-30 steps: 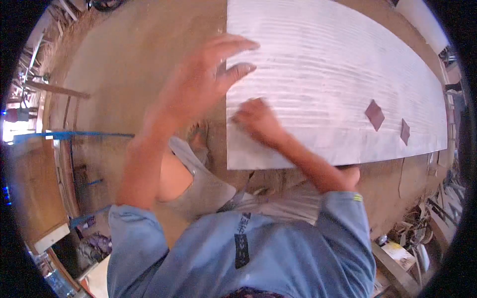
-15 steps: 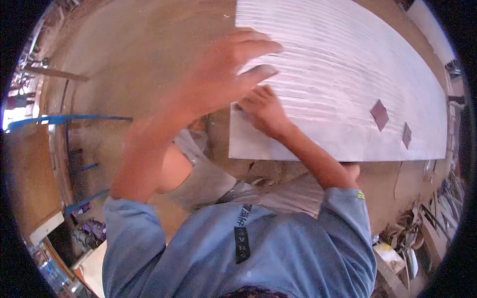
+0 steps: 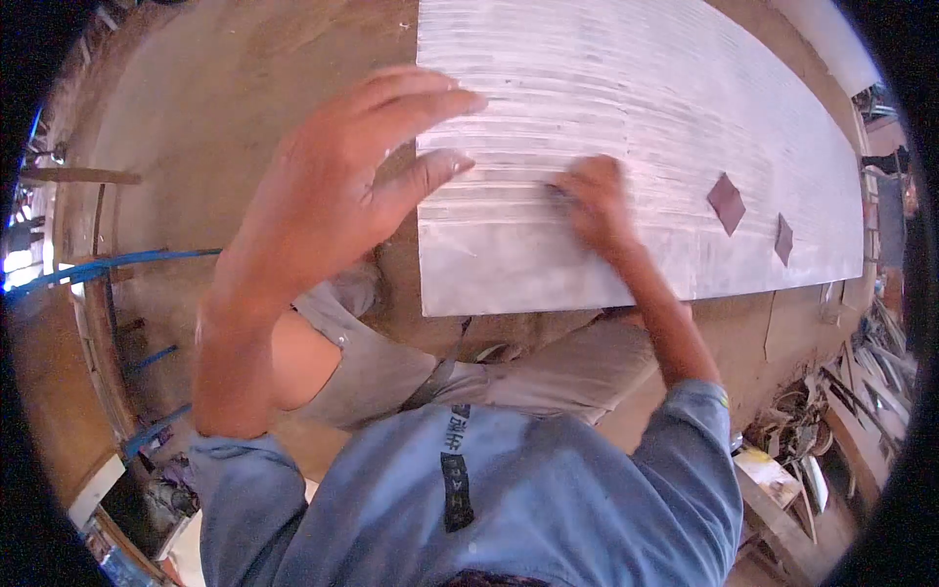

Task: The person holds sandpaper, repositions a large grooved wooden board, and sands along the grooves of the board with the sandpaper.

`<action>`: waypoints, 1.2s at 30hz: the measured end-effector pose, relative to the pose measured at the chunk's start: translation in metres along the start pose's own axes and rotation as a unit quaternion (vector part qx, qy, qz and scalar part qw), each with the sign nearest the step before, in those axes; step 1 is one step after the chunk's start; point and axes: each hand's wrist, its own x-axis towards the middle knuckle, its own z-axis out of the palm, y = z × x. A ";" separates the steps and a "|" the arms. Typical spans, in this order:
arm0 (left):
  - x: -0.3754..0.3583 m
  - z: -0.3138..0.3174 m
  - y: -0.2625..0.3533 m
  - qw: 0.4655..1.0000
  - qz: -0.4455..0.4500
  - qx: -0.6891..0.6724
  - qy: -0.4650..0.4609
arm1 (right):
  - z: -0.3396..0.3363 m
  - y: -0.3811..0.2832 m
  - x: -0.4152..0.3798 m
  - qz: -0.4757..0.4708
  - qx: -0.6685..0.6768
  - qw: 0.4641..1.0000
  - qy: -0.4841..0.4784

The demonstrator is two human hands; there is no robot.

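A large white panel (image 3: 548,259) with a ridged, streaked surface lies flat in front of me. My right hand (image 3: 599,201) is on the panel, slightly blurred, its fingers curled and pressed together. A small dark edge shows under its fingertips, too hidden to name. My left hand (image 3: 391,147) hovers by the panel's left edge, fingers and thumb apart, holding nothing. Whitish dust marks its fingertips. To the right on the panel lie a dark reddish-brown, diamond-shaped sheet like sandpaper (image 3: 727,203) and a smaller similar piece (image 3: 784,240).
Brown ground (image 3: 245,59) surrounds the panel. At the left stands a wooden frame with a blue bar (image 3: 137,258). Scrap strips and a pile of odds and ends (image 3: 797,430) lie at the lower right. My bent legs (image 3: 548,382) are close to the panel's near edge.
My right hand has moved rightward across the panel, away from its left edge. My left hand has shifted left and a little lower in view, staying open. The view has also shifted slightly.
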 end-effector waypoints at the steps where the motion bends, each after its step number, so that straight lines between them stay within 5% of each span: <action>1: 0.005 0.003 0.000 1.000 -0.004 -0.015 0.008 | 0.027 -0.021 0.015 -0.043 0.018 0.999 0.009; 2: 0.010 0.007 0.000 1.000 0.002 -0.015 0.005 | 0.051 -0.046 0.035 -0.055 0.034 0.998 -0.023; 4: 0.019 0.016 0.000 0.997 0.018 -0.042 0.059 | 0.085 -0.090 0.067 -0.114 0.051 0.988 0.086; 6: 0.022 0.021 -0.008 0.998 0.027 -0.018 0.060 | 0.069 -0.101 0.078 -0.090 0.045 0.995 -0.029; 8: 0.017 0.016 -0.014 0.998 0.022 0.009 0.062 | 0.053 -0.053 0.043 -0.099 0.004 0.995 -0.007; 12: 0.006 -0.010 -0.012 0.998 -0.007 -0.008 0.060 | -0.054 0.075 -0.057 0.040 -0.160 0.986 -0.003; 14: 0.001 -0.019 -0.005 0.998 -0.035 0.002 0.049 | -0.085 0.081 -0.065 0.108 -0.132 0.985 -0.008; 22: 0.013 0.002 -0.010 0.996 0.001 0.000 0.090 | 0.083 -0.100 0.083 -0.111 0.117 0.987 -0.003; 25: 0.015 0.004 -0.017 0.998 -0.005 0.004 0.068 | 0.073 -0.092 0.080 -0.126 0.046 0.990 -0.040; 27: 0.011 0.000 -0.020 0.998 -0.008 0.022 0.060 | 0.018 -0.053 0.048 -0.047 0.007 0.990 -0.131; 31: 0.003 -0.009 -0.009 0.996 0.003 0.006 0.084 | -0.016 0.007 0.005 -0.015 -0.047 0.999 -0.020; 34: 0.011 -0.001 -0.006 0.997 0.000 -0.016 0.078 | 0.042 -0.049 0.036 -0.070 0.022 0.997 -0.002; 36: 0.023 0.014 -0.009 0.997 0.025 -0.017 0.071 | 0.120 -0.078 0.074 -0.149 0.135 0.975 0.095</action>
